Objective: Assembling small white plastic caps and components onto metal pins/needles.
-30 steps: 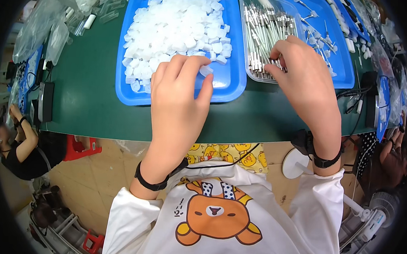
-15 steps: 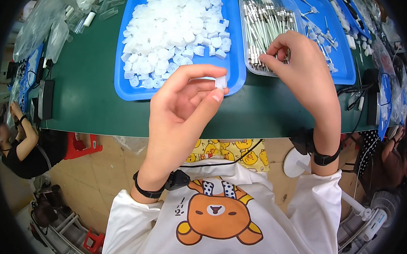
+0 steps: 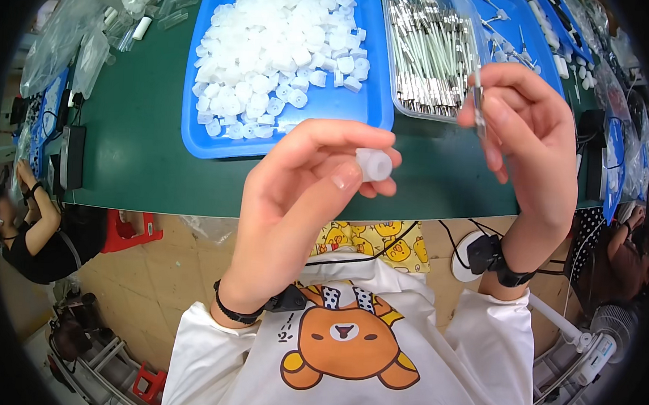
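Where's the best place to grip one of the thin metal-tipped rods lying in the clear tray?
Pinch a rod by its pale middle shaft, coming from above. The rods lie flat, side by side, lengthwise in the clear tray, whose walls block a sideways approach.

Dark green tabletop [image 3: 145, 158] spans the upper frame, its near edge bending across the middle. Directly on it: big blue tray [image 3: 376, 103] of white plastic caps [image 3: 281, 41] at upper centre, clear tray [image 3: 425, 58] of thin metal-tipped rods just right of it and touching it, more blue trays [image 3: 534, 38] with small parts at upper right. At upper left, clear plastic bags [image 3: 63, 46] and a small white tube [image 3: 141, 28]; a black box [image 3: 73, 155] with cables sits at the left edge.
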### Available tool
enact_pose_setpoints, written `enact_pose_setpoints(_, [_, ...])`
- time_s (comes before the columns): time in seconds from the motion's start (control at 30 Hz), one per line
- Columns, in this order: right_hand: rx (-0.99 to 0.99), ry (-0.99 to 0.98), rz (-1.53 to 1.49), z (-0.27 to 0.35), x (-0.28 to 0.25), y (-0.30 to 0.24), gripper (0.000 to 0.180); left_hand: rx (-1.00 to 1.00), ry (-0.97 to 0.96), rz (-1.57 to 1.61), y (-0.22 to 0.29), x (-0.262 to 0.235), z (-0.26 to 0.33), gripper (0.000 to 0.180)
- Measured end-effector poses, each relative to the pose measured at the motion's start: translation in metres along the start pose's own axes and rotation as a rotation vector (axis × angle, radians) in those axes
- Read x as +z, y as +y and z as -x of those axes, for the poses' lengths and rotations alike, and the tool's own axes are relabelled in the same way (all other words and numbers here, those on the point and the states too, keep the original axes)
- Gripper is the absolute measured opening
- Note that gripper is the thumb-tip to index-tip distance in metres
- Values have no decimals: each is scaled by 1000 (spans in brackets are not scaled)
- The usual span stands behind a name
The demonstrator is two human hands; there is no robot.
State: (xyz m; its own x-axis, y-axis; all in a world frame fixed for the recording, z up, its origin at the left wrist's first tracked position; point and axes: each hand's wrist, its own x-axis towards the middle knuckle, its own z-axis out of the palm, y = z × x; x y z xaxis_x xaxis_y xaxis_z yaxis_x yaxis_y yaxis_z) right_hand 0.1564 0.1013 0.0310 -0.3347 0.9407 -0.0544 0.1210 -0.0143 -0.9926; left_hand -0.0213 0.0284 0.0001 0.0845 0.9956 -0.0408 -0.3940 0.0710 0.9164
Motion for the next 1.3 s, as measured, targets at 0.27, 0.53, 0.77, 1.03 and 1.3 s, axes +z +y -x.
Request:
enact_pose_setpoints(0.27, [-85, 5, -298, 24, 16, 7, 25, 14, -11, 97, 4, 15, 8, 28])
enact_pose_setpoints(0.53, [-298, 71, -328, 40, 31, 8, 18, 80, -109, 135, 1, 19, 14, 31])
enact_pose_setpoints(0.77, [-503, 21, -246, 49, 31, 11, 21, 39, -116, 207, 4, 24, 16, 33])
enact_pose_setpoints(1.03, [-612, -25, -150, 54, 28, 11, 24, -36, -79, 272, 6, 27, 19, 34])
enact_pose_setpoints(1.3, [-659, -145, -29, 53, 23, 4, 28, 24, -91, 281, 2, 25, 20, 32])
